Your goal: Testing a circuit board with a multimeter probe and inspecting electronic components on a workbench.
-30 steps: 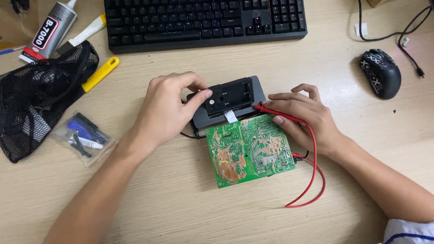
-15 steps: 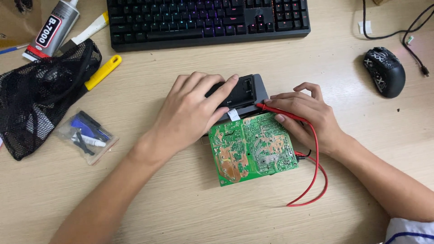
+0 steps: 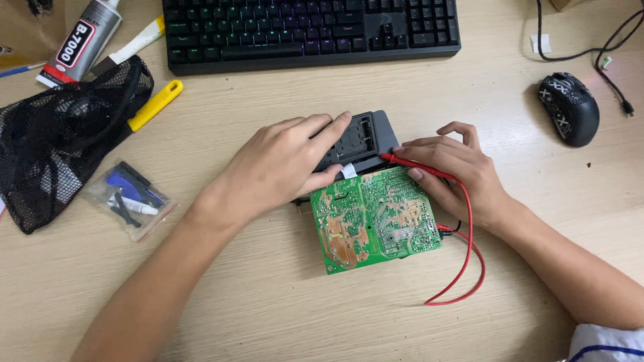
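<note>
1. Head view: the green circuit board (image 3: 374,218) is lying solder side up at the middle of the wooden desk (image 3: 282,295), tilted slightly, with copper-toned patches on its left half and fine traces on its right half.
2. The dark grey plastic housing (image 3: 379,134) is sitting just behind the board, touching its upper edge; a small white tab is showing where the two meet.
3. The left hand (image 3: 282,167) is lying flat over the housing with its fingers spread and pressing down; it is gripping nothing.
4. The right hand (image 3: 456,171) is pinching the red test probe (image 3: 416,165) between thumb and fingers, with the tip pointing at the board's upper edge beside the housing.
5. The red lead (image 3: 467,248) is looping from the probe down past the board's right edge.
6. Edges and open room: the black keyboard (image 3: 308,30) is bounding the far side; the black mesh bag (image 3: 54,141), the yellow-handled tool (image 3: 155,104) and a small clear bag of parts (image 3: 127,198) are occupying the left; the black mouse (image 3: 570,107) is sitting well apart at the right. Bare desk is lying open in front of the board.
</note>
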